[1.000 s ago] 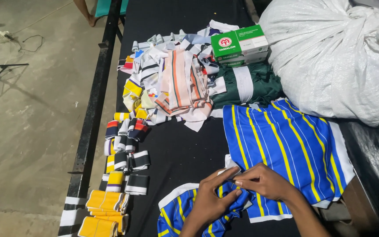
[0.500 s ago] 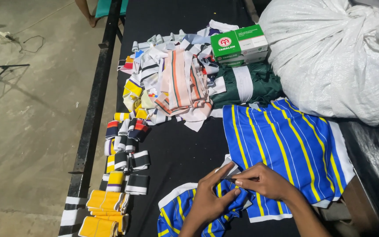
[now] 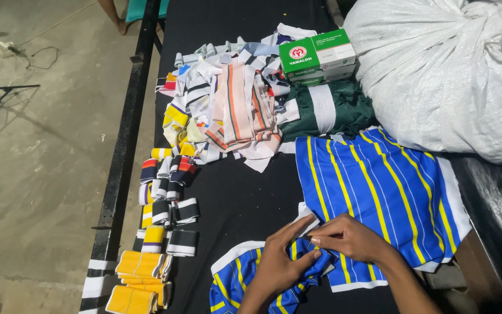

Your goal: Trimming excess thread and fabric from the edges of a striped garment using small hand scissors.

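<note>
Pressing down on a small blue fabric piece (image 3: 274, 279) with yellow stripes and a white edge, the left hand (image 3: 283, 264) lies mostly flat, fingers spread a little and stretched toward the right hand (image 3: 347, 237). The right hand is curled narrow, fingertips pinching a fold of white and blue cloth just where the two hands meet. That small piece sits under and below the left hand, at the near edge of the black table (image 3: 239, 203).

Up and to the right of the right hand spreads a larger blue panel (image 3: 379, 186) with yellow stripes and white trim, its lower left corner under the right hand. Beyond it lies a dark green garment (image 3: 344, 107) with a white band. On top of that, farther from the hands, rest two stacked rectangular boxes (image 3: 318, 58), green and white with a round red mark on the upper one's green end. To the right of those sits a big white woven sack (image 3: 448, 70), bunched and knotted at the top.

Left of the boxes is a loose heap of striped strips (image 3: 233, 110). Well to the left of the left hand stand rows of small folded cuffs (image 3: 167, 197), and stacked yellow pieces (image 3: 140, 276) lie nearest the table's left corner.
</note>
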